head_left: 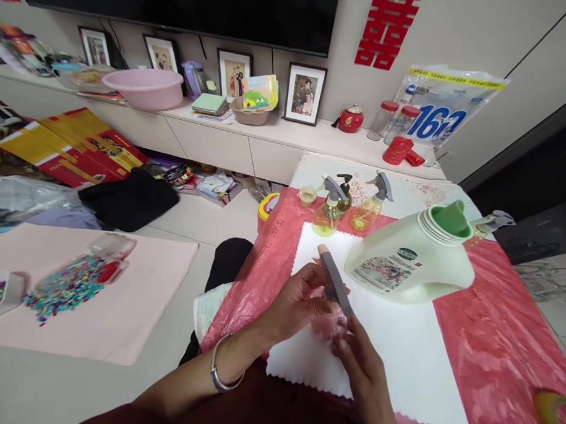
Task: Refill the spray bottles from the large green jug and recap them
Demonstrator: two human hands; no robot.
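A spray bottle with a grey trigger head (pixel 335 280) and a clear body is between my two hands, above the white scalloped sheet (pixel 301 358). My left hand (pixel 303 299), below a silver bangle, closes its fingers round the neck and trigger area. Curled round the clear body is my right hand (pixel 361 357); its fingers partly hide the bottle. A large pale green jug (pixel 406 259) with a green spout stands just beyond, right of my hands. Behind the sheet are a yellowish spray bottle (pixel 327 218), an orange-tinted spray bottle (pixel 365 213) and a dark pump bottle (pixel 345 199).
Red plastic (pixel 502 318) covers the table. A small cup (pixel 307 195) stands at its back left, and another spray bottle (pixel 483 228) is partly behind the jug. A roll of tape (pixel 552 413) lies at right. Left, colourful bits (pixel 71 285) lie on a pink surface (pixel 121 330).
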